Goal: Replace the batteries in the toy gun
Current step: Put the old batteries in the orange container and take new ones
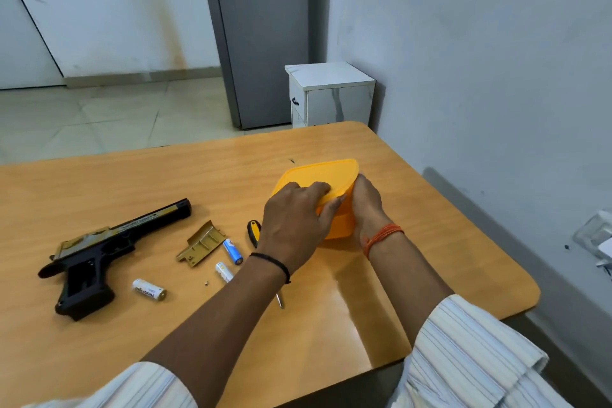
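The toy gun [99, 252] is lying flat on the table [430, 242], black and gold, well to the left of both hands. Its gold cover [202, 243] is already off, and three batteries [149, 289] and a tiny screw [206, 282] are lying loose between the gun and the hands. A screwdriver [254, 232] is peeking out under the left hand [294, 222]. The left hand is pinching the yellow box [331, 175] lid; the right hand [367, 205] is gripping its side, maybe opening it. New batteries are not in yet.
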